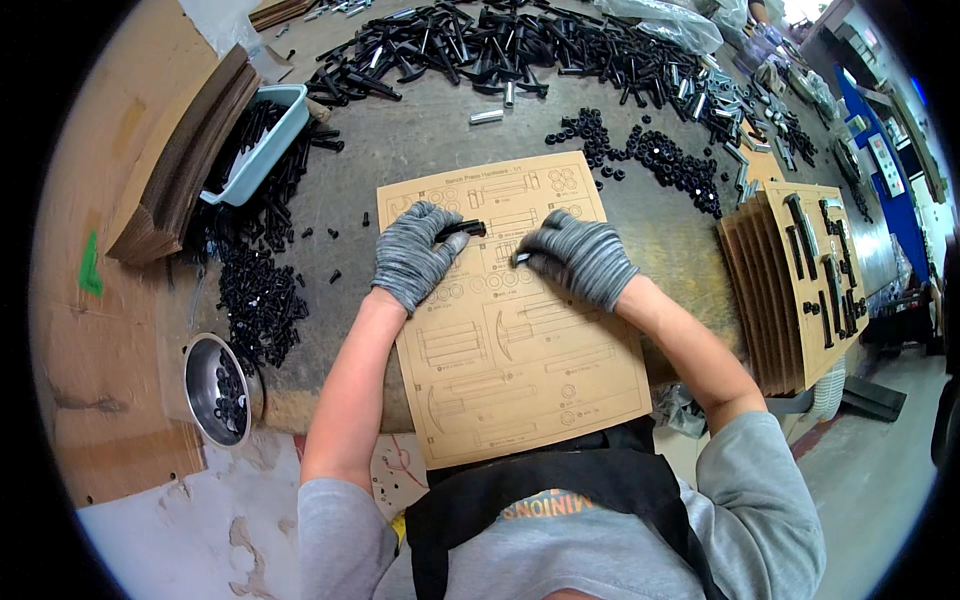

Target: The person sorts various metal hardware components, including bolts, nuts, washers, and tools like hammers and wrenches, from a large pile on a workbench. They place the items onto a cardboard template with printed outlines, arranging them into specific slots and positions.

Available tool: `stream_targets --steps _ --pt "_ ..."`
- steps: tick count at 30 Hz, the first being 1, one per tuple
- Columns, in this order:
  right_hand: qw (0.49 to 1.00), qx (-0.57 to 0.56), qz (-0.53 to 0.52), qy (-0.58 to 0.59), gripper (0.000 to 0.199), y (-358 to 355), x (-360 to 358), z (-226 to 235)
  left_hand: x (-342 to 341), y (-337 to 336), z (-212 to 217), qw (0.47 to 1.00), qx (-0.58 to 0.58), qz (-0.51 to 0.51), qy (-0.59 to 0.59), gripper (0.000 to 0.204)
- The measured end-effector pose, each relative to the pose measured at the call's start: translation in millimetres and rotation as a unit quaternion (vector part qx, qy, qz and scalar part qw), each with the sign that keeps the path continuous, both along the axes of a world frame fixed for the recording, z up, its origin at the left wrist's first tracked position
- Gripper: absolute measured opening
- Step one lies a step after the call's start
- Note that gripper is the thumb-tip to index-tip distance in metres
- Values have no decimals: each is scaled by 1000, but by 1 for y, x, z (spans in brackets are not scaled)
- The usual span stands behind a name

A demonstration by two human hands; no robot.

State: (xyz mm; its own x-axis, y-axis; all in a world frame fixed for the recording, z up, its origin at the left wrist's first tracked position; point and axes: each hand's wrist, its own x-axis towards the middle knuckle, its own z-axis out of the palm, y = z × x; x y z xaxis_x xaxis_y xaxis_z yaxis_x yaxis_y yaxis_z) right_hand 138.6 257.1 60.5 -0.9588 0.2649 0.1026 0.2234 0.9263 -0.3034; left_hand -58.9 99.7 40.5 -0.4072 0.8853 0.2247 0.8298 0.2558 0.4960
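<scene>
A brown cardboard sheet (560,400), printed with outlines of bolts, nuts and washers, lies in front of me. Its near end reaches over the table's edge to my apron. My left hand (412,258), in a grey knit glove, is closed on black bolts (468,229) above the sheet's upper left part; how many is unclear. Across from it, my gloved right hand (580,262) hovers at the upper right part with fingers pinched together. Something small with a pale glint shows at those fingertips, too small to name.
A big heap of black bolts (470,45) spreads across the back. Black nuts (665,160) lie back right, and small black screws (262,310) at left. A light-blue bin (268,155) and a metal bowl (200,375) stand left. At right stand cardboard sheets (745,290) with hardware on the front one.
</scene>
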Motion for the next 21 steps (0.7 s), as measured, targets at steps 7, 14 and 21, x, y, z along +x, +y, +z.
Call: stream_targets --steps 7,14,21 --pt "994 -29 -27 99 28 7 -30 -19 2 4 2 1000 -5 -7 10 27" --pt "996 -30 -7 87 23 12 -35 -19 1 3 -3 1000 8 -13 10 27" --pt "992 -46 8 119 22 12 -37 -22 1 3 -13 999 27 -11 35 24"
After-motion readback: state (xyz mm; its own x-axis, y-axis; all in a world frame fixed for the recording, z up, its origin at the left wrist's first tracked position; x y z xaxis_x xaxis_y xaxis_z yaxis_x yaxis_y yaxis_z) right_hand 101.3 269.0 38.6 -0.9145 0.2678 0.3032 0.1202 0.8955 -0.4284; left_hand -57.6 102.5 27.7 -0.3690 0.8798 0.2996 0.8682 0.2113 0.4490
